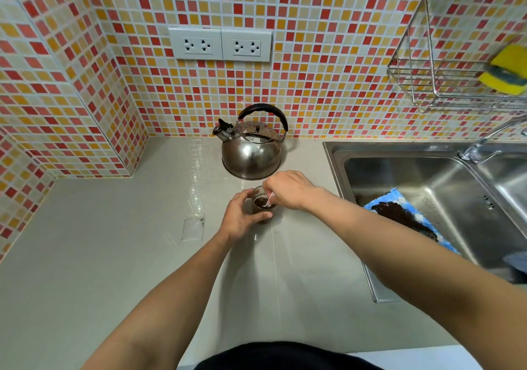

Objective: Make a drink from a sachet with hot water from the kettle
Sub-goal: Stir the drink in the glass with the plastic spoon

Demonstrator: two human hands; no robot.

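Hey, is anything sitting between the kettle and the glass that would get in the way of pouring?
Nothing on the counter lies between them. The kettle stands just behind the glass. Only the right hand, holding a sachet over the glass's mouth, covers it for now.

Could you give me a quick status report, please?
Left hand holds glass. Right hand tips sachet into it. Kettle behind, untouched. Nothing in the way.

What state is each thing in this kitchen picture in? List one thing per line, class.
Kettle: upright, untouched, at the wall.
Glass: upright, dark contents inside.
Left hand: gripping the glass.
Right hand: holding a small white item in the glass.
Clear packet: flat on the counter.
Blue cloth: soiled, in the sink.
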